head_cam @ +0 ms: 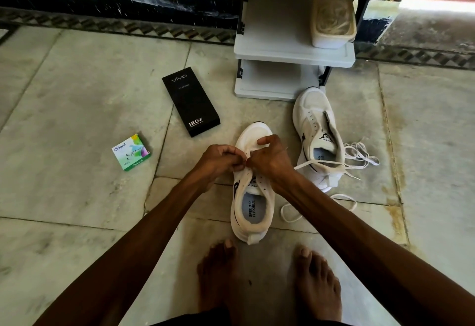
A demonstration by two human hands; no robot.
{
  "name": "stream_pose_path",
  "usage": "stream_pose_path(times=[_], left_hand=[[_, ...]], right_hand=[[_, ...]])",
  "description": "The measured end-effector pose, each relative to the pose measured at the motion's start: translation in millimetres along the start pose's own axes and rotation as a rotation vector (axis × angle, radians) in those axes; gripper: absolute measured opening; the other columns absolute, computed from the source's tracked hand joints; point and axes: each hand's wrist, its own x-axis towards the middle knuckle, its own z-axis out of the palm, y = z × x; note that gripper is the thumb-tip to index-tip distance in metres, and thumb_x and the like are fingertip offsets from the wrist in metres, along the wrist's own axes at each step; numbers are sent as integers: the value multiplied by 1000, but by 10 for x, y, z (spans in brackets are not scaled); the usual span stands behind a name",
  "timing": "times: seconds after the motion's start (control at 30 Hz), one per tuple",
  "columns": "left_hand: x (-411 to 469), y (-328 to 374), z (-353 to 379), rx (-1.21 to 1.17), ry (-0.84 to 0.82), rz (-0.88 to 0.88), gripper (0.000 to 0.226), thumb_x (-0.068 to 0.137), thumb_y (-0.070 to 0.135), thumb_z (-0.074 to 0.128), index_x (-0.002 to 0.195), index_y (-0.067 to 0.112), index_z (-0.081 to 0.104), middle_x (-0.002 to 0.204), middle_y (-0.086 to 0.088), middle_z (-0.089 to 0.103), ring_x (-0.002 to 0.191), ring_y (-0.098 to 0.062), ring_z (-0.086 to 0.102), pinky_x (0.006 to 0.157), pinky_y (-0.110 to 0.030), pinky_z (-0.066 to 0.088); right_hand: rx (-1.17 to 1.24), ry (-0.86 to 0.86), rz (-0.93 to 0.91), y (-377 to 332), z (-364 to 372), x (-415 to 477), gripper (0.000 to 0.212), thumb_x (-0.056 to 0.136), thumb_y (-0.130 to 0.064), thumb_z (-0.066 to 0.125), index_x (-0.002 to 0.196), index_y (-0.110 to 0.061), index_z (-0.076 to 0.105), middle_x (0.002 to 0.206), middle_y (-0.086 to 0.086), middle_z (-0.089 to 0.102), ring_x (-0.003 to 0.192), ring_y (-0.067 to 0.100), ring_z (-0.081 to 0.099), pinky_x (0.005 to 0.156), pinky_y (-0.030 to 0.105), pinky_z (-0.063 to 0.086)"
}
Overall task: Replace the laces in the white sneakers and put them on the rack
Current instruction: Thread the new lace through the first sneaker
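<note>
White sneaker [253,205] kept heel-near for reach; left hand [218,158] and right hand [270,158] pinching lace [303,165] at eyelets, rack [282,53] at twelve o'clock.

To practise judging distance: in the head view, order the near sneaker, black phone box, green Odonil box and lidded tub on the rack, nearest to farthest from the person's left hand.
1. Near sneaker, right at the left hand and its grip.
2. Black phone box, ahead and left.
3. Green Odonil box, farther left.
4. Lidded tub, on the rack shelf, ahead right.
</note>
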Motion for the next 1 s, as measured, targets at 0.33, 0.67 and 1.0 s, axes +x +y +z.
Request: stream_pose_path(times=[0.33, 0.67, 1.0], left_hand=[[57, 12, -45, -45, -55, -44, 6, 89, -2, 63, 91, 3, 67, 87, -9, 69, 77, -14, 69, 71, -21, 59], [46, 68, 8, -64, -51, -51, 8, 89, 1, 64, 95, 6, 67, 94, -10, 68, 81, -15, 68, 67, -20, 58], [46, 34, -68, -136, -120, -102, 10, 92, 3, 59, 99, 6, 65, 92, -8, 67, 78, -12, 69, 68, -20, 57]], right_hand=[[89, -179, -83, 141, -138, 8, 58, 78, -5, 71, 121, -29, 40, 103, 5, 66, 96, 24, 66, 82, 44, 57], [262, -235, -66, 253, -191, -12, 78, 79, 1, 70, 139, -33, 33, 110, 2, 65, 97, 21, 64, 80, 41, 57], [193, -309, -89, 183, -203, -25, 62, 83, 2, 66, 132, -28, 41, 103, 2, 61, 81, 11, 59, 59, 18, 49]])
